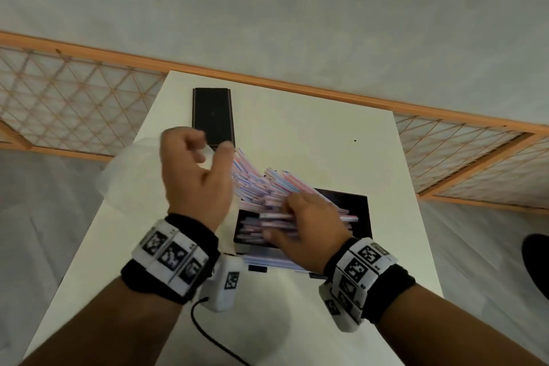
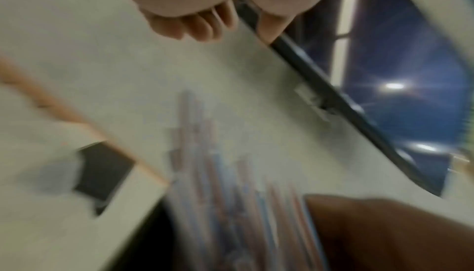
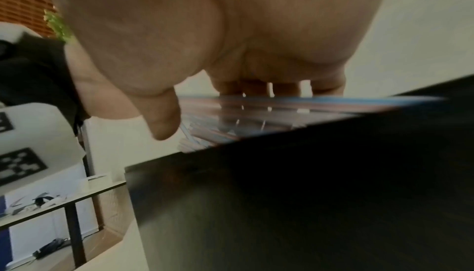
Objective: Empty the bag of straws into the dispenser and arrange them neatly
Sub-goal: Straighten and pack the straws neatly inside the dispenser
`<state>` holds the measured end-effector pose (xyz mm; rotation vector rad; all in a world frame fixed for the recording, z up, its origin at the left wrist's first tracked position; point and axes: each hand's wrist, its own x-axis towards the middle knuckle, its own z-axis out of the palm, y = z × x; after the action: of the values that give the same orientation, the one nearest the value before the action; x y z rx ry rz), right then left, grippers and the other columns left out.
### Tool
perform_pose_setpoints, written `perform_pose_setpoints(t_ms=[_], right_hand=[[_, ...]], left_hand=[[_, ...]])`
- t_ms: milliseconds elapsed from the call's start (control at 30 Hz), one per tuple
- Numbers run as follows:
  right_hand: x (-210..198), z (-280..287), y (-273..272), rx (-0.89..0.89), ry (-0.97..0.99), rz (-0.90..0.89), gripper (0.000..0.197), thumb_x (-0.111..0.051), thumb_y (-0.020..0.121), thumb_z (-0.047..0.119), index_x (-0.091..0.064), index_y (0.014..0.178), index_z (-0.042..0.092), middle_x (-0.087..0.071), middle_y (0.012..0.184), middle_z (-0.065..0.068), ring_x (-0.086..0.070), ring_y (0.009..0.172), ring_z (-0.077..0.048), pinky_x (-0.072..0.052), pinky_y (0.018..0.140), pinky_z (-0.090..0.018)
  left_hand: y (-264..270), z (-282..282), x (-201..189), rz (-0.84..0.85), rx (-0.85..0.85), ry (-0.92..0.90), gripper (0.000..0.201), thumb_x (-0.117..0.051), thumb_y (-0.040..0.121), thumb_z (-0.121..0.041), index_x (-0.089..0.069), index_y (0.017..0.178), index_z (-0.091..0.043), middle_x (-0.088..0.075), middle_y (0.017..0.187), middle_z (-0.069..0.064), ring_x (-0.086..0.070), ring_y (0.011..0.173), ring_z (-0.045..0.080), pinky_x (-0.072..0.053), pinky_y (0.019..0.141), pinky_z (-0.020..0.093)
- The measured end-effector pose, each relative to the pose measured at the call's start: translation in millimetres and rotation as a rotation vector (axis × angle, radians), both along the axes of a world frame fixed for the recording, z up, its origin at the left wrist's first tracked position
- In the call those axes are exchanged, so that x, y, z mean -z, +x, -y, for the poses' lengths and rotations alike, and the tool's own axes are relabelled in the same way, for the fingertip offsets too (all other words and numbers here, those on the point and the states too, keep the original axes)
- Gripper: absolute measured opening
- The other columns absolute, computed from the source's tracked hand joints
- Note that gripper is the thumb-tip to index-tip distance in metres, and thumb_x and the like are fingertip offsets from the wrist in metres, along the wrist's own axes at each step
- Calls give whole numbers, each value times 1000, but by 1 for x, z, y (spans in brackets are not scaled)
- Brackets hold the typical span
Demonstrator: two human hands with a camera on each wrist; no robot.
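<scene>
Paper-wrapped straws (image 1: 267, 187): heaped in black dispenser (image 1: 359, 211) near tabletop's right edge, long axes fanning leftward over its rim.
Right hand (image 1: 312, 226): nearer, fingers flat on heap, gripping nothing.
Left hand (image 1: 193, 175): raised left of heap, pinching clear bag (image 1: 130, 175).

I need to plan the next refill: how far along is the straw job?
Done: the straws are out, piled in and over the black dispenser. In hand: the left hand lifts the clear bag away; the right hand presses the pile. Left: level the fanned, overhanging straws.
</scene>
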<state>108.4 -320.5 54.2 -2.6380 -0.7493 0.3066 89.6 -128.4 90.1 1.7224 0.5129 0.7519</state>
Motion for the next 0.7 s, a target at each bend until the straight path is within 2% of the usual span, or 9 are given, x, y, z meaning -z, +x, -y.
perform_pose_setpoints(t_ms=[67,133,200,300,400,467,533,633,700], right_hand=[[6,10,-2,32,-31,47,53,-53,72,74,-51,100,29,-52,100,10,-47,95,-16,-35,80,-33],[9,19,-2,74,12,57,53,-54,72,73,-51,101,30,-48,99,12,-46,96,-16,-39,80,-34],[10,25,-1,114,62,43,47,-52,74,70,-49,96,29,-49,96,9,-47,93,-18,-45,80,-38],[10,27,3,138,92,23,38,-52,76,64,-44,92,31,-48,93,7,-48,90,-19,-47,79,-39],[10,27,4,139,120,13,33,-61,79,55,-44,92,30,-47,92,8,-47,88,-17,-42,76,-32],[9,26,5,144,146,1,32,-67,81,49,-46,94,29,-47,93,7,-47,86,-15,-38,75,-27],[7,24,6,140,162,-8,32,-72,82,44,-46,95,29,-46,93,8,-45,83,-13,-35,72,-20],[4,20,8,130,189,5,33,-74,83,39,-46,94,29,-45,92,8,-43,78,-9,-29,68,-8],[1,17,10,123,198,13,34,-75,82,37,-45,94,28,-45,93,7,-44,76,-9,-31,66,-11]], left_hand=[[5,-11,14,-248,-77,-209,34,-69,75,-25,-47,101,-21,-53,95,-2,-49,74,15,-41,70,27],[4,-10,27,-400,19,-420,33,-63,63,-25,-49,93,-18,-51,86,0,-48,77,25,-39,70,38],[1,-3,37,-462,171,-495,30,-58,52,-28,-48,79,-17,-49,76,2,-45,75,26,-34,65,42],[2,7,38,-550,256,-302,17,-66,68,-23,-54,76,-15,-54,68,-2,-48,64,24,-38,61,35],[6,7,35,-577,196,-63,13,-72,80,-22,-60,78,-18,-64,72,-3,-63,70,24,-53,66,36],[6,5,33,-542,207,-65,13,-76,78,-24,-63,77,-19,-66,72,0,-68,69,26,-61,70,45],[4,3,27,-481,225,-134,14,-79,80,-22,-67,78,-16,-63,66,2,-68,59,24,-63,65,50],[3,1,15,-409,216,-179,14,-80,84,-17,-70,77,-10,-61,54,-2,-65,49,19,-64,64,50],[2,-1,8,-384,204,-122,11,-81,82,-18,-72,77,-13,-64,52,-4,-69,50,19,-64,67,47]])
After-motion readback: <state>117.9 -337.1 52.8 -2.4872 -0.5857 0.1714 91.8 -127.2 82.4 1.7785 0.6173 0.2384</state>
